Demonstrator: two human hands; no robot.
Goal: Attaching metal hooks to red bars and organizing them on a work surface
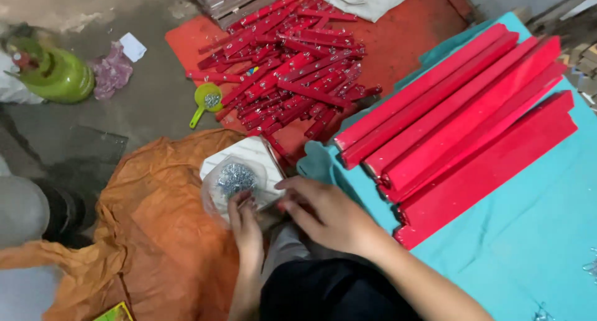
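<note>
While our left hand (245, 224) pinches the screw bag (235, 181), our right hand (326, 212) rests beside that bag, fingers loosely spread.

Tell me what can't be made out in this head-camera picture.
- Small silvery metal pieces in the clear plastic bag: too small to identify.
- Left hand fingertips: hidden in the bag, so the grip is unclear.
- Long red wooden bars: near ends covered by the right hand.
- Green gas cylinder: blurred.

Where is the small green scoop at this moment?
In the head view, the green scoop lies on the grey floor upper left of centre, at the left edge of the pile of short red pieces, above the clear bag of metal bits.
</note>
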